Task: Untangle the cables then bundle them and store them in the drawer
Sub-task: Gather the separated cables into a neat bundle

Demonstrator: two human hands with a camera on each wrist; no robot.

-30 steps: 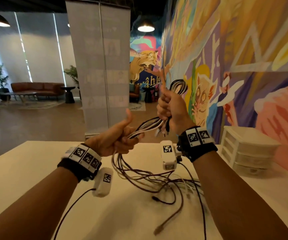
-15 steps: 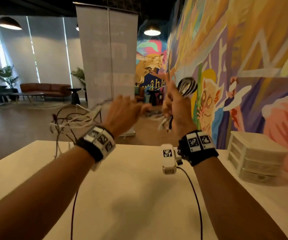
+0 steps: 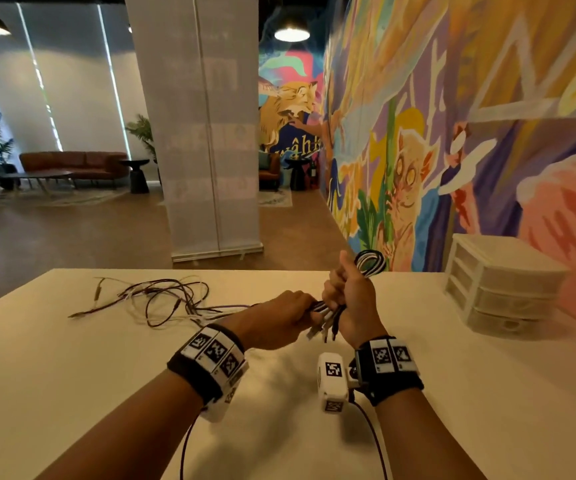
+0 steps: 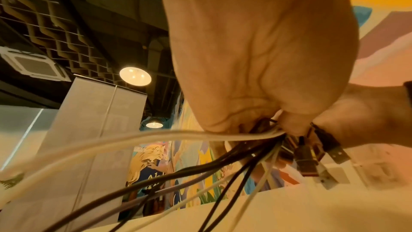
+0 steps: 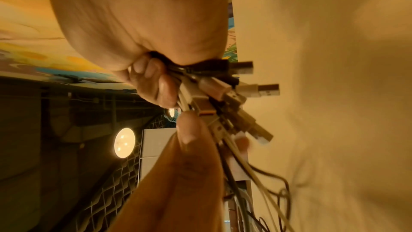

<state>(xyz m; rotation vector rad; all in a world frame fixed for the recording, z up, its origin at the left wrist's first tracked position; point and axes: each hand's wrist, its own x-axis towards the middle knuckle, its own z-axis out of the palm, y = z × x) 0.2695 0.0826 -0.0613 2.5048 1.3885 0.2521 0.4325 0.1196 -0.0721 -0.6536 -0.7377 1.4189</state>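
At centre frame of the head view, above the pale counter (image 3: 418,393), both hands meet on the cables (image 3: 328,311). Right hand (image 3: 350,299) fisted round the gathered bundle: a folded loop stands out above the thumb, plug ends hang below the fist. Left hand (image 3: 279,318) curled on the same strands just left of it, pinching them where they leave the fist. Loose lengths trail from the left hand toward the left of the frame and lie sprawled on the counter in crossing loops.

Handling, as judged: light, limp, springy cords; thin jackets likely to slide through a slack hold. The plugs (image 5: 234,93) are the only stiff parts and could snag in loops. Best hold seems to be the strands close to the fist, feeding slack in turn by turn.

The drawer unit (image 3: 501,285) sits at right of frame, well apart, its drawers appearing closed.

Hard to read: how many cables there are; whether the sprawled loops are knotted or merely crossing. Left fingertips hidden in the head view; the left wrist view shows mostly palm.
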